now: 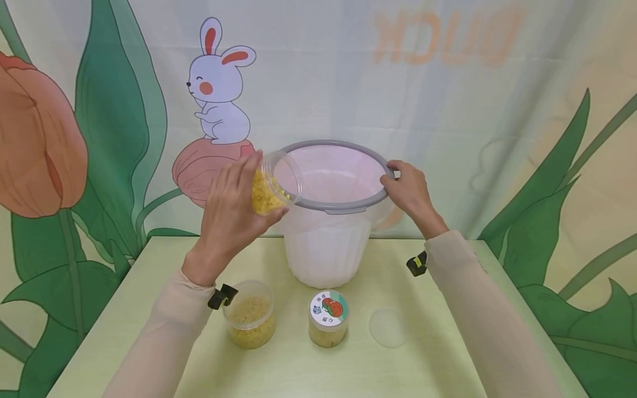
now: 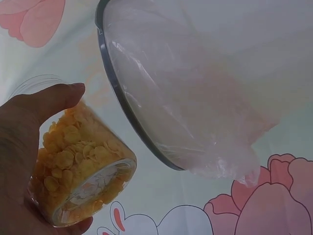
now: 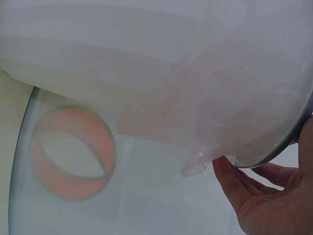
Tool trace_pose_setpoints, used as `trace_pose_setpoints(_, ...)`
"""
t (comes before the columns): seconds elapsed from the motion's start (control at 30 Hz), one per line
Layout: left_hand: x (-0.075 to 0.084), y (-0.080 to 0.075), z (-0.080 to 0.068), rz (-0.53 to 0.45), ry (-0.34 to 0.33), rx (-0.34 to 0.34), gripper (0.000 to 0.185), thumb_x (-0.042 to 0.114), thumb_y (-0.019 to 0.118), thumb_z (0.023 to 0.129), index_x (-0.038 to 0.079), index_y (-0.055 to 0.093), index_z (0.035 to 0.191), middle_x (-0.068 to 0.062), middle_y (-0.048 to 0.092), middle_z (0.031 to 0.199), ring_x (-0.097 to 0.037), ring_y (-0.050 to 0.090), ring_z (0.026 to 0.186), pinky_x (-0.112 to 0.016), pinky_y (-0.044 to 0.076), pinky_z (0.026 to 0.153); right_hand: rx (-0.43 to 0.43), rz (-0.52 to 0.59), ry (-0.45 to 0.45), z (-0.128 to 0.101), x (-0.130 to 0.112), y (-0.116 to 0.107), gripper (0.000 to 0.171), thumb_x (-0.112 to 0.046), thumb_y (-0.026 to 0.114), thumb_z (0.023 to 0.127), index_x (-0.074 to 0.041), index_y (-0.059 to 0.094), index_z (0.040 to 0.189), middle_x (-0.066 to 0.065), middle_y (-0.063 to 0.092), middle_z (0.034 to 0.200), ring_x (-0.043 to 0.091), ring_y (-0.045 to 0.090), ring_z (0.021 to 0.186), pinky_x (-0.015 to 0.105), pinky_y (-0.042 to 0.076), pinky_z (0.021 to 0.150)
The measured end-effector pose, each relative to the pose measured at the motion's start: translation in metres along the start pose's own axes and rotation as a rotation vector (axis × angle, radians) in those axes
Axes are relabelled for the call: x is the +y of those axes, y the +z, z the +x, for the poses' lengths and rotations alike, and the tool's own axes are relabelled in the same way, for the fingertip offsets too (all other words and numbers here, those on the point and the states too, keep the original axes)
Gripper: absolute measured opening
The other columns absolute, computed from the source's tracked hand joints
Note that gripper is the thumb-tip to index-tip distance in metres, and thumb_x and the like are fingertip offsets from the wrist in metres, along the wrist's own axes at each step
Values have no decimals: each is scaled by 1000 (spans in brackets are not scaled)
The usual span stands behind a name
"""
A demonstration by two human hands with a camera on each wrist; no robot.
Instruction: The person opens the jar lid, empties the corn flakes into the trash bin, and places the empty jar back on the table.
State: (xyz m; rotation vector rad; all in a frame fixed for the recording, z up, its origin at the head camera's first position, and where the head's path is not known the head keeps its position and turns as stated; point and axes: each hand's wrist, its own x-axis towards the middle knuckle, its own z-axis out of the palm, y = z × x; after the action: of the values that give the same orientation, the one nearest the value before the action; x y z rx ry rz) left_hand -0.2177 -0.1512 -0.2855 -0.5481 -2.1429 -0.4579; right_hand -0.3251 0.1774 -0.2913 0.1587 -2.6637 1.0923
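Note:
In the head view my left hand (image 1: 226, 202) grips a clear plastic jar of yellow corn flakes (image 1: 267, 196). The jar is tilted, its open mouth turned right beside the left rim of a white trash can (image 1: 325, 249). Flakes lie along the jar's lower side; the left wrist view shows its base and the fingers and thumb around it. My right hand (image 1: 410, 190) pinches the can's grey rim (image 1: 348, 207) on the right side. A thin translucent bag (image 2: 220, 152) hangs over the outside of the can. The can's bottom inside is hidden.
On the pale table (image 1: 278, 376), an uncovered tub of yellowish crumbs (image 1: 251, 331) stands front left. Near it is a smaller lidded jar (image 1: 328, 323) with a tomato label. A clear round lid (image 1: 388, 328) lies to its right. A printed curtain (image 1: 318, 83) hangs behind.

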Motion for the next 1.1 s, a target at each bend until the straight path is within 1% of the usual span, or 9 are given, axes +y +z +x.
trace_pose_setpoints(0.2, -4, 1, 8, 14, 8, 5, 100, 37, 90, 65, 8, 38, 146, -18, 54, 135, -35, 51, 118, -49, 45, 100, -3, 22, 3, 1, 0, 2, 53, -27, 49, 94, -8, 49, 143, 18, 57, 138, 31, 63, 115, 43, 54, 89)
trace_pose_setpoints(0.43, -9, 3, 18, 36, 0, -4, 100, 40, 88, 66, 8, 38, 146, -17, 54, 136, -34, 51, 123, -50, 45, 101, -12, 28, -4, 3, 1, 3, 53, -27, 49, 94, -9, 48, 144, 18, 56, 140, 32, 63, 117, 44, 54, 90)
trace_pose_setpoints(0.67, -12, 7, 27, 32, -28, -52, 101, 41, 87, 68, 10, 34, 149, -16, 50, 141, -34, 48, 126, -51, 44, 103, -16, 43, -7, 4, 5, 2, 53, -27, 49, 94, -9, 48, 144, 18, 55, 141, 32, 63, 117, 43, 54, 88)
trace_pose_setpoints(0.77, -13, 10, 31, 33, -39, -68, 101, 41, 87, 68, 11, 34, 149, -15, 50, 142, -34, 48, 127, -51, 42, 106, -23, 49, -7, 4, 6, 1, 54, -28, 48, 94, -9, 47, 145, 18, 54, 142, 32, 62, 117, 43, 54, 89)
trace_pose_setpoints(0.97, -14, 15, 43, 39, -24, -103, 100, 42, 84, 71, 10, 33, 150, -15, 49, 145, -34, 46, 130, -49, 40, 109, -3, 52, 16, 3, 10, -1, 54, -28, 48, 94, -9, 47, 144, 19, 54, 142, 33, 61, 120, 46, 53, 94)
trace_pose_setpoints(1.1, -17, 14, 45, 47, -48, -119, 100, 41, 85, 70, 9, 34, 150, -15, 48, 145, -34, 45, 131, -50, 38, 110, -15, 63, 8, 5, 8, 2, 54, -29, 48, 94, -10, 47, 145, 19, 54, 142, 32, 62, 118, 45, 53, 92)
